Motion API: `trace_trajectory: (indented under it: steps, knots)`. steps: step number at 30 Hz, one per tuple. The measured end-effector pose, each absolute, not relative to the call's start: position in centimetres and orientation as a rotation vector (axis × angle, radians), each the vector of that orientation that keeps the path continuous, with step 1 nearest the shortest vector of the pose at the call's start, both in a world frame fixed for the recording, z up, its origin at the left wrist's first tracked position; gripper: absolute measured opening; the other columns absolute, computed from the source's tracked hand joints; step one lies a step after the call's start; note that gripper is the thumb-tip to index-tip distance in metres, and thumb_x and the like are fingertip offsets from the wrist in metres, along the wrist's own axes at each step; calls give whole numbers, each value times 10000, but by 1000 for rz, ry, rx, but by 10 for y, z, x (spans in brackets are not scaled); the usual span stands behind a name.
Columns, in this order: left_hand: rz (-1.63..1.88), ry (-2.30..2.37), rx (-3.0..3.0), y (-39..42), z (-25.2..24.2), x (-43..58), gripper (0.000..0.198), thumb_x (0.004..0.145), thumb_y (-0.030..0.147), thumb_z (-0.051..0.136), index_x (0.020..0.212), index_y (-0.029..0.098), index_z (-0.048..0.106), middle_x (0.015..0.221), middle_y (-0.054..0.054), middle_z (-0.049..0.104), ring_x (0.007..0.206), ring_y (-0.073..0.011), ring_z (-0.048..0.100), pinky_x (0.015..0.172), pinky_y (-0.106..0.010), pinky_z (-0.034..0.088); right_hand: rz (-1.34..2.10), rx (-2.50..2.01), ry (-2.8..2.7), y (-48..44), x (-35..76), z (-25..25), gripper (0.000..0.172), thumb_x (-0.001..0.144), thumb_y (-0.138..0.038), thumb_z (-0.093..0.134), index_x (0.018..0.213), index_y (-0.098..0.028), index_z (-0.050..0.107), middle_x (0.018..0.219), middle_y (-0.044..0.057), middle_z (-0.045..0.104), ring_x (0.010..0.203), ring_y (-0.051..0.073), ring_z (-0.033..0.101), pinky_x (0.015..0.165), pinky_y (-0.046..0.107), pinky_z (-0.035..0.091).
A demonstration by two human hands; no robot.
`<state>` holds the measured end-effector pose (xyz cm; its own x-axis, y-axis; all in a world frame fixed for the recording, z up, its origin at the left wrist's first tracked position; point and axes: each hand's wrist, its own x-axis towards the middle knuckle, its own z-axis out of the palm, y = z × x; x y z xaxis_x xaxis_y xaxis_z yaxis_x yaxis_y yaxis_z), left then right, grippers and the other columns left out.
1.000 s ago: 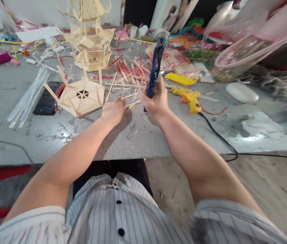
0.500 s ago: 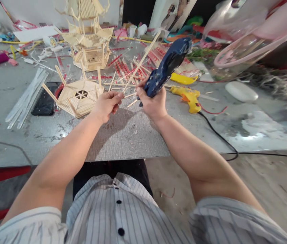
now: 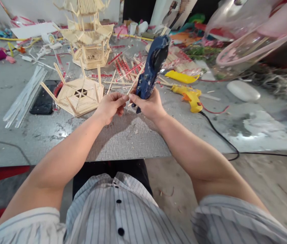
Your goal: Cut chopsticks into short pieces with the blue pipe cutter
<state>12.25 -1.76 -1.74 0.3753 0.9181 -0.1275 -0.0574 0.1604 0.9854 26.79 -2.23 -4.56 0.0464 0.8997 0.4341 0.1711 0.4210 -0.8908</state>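
My right hand [image 3: 150, 106] is closed round a dark blue tool [image 3: 151, 71] that points up and away from me; its fingertips also pinch a thin wooden stick [image 3: 135, 82]. My left hand [image 3: 110, 106] is closed in a pinch on the near end of the same stick, fingertips almost touching the right hand's. Both hands hover over the grey table [image 3: 123, 135]. Just left of them lies a flat hexagonal piece [image 3: 79, 95] made of wooden sticks. A tall stick-built pagoda [image 3: 89, 37] stands farther back.
A yellow glue gun [image 3: 188, 96] with a black cord lies right of my hands. Loose red and wooden sticks [image 3: 123, 69] are scattered behind. A black phone [image 3: 43, 101] and clear strips [image 3: 24, 98] lie at the left. A yellow comb [image 3: 181, 77] and a white oval object [image 3: 243, 90] lie at the right.
My left hand lifted a stick off the table and brought it to my right hand. The blue tool tilted right, then swung back more upright as the right fingers closed on the stick.
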Motion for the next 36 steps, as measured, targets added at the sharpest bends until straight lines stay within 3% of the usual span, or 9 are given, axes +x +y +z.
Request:
trace_trajectory:
  steps: [12,29,36]
  knots:
    - [745,894,1203,-12,-19,117,166,829,233,591,716,113,585,599,23,605,378,-20,469,408,-165,366,730,-1033,-1319,-21,266,-47,295,667,-368,716,814,-234,498,740,-27,577,664,115,577,688,331,541]
    - [786,929,1436,-14,-20,119,224,784,234,647,647,134,500,527,61,499,380,-4,415,405,-158,315,790,-1085,-1350,-20,268,-47,287,668,-310,703,879,-237,523,784,-20,585,731,131,589,725,340,534]
    - [746,975,1481,-14,-18,119,236,777,230,652,619,129,507,497,64,484,379,-2,413,406,-155,319,773,-1112,-1384,-24,268,-44,234,678,-300,692,817,-232,516,779,-12,567,749,137,576,721,335,529]
